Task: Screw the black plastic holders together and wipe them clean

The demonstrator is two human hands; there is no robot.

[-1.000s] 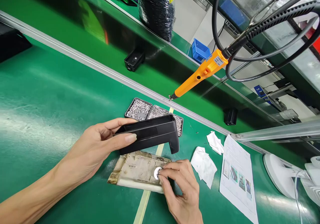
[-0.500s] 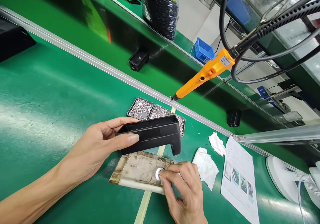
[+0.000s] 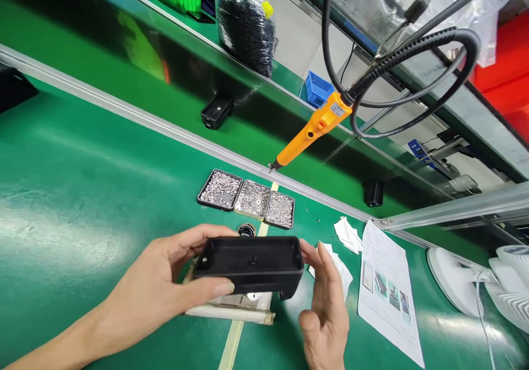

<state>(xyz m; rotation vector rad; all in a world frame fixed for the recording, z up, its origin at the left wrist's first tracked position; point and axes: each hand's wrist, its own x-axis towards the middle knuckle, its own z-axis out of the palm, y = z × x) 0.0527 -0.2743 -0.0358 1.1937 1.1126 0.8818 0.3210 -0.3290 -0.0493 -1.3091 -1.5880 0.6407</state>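
My left hand (image 3: 149,290) grips the left end of a black rectangular plastic housing (image 3: 260,282), thumb on the near wall and fingers behind. The housing's hollow side faces up, and a short leg hangs at its right end. Beside that end is my right hand (image 3: 326,315), with thumb and fingers apart; its fingertips are close to the housing, and whether they touch is unclear. Underneath lies a worn, taped pad (image 3: 231,313), mostly hidden. Part of a white disc (image 3: 253,296) shows on the pad. A small round black piece (image 3: 247,229) sits just behind the housing.
Three small trays of metal parts (image 3: 252,198) stand behind the housing. An orange electric screwdriver (image 3: 309,133) hangs from above, tip near the metal rail. To the right are white cloths (image 3: 347,235), a printed sheet (image 3: 386,298) and a white fan (image 3: 454,282).
My right hand has let go of the white disc and risen to the housing's right end. The housing has come lower and nearer, its hollow turned more toward me. The view has shifted.
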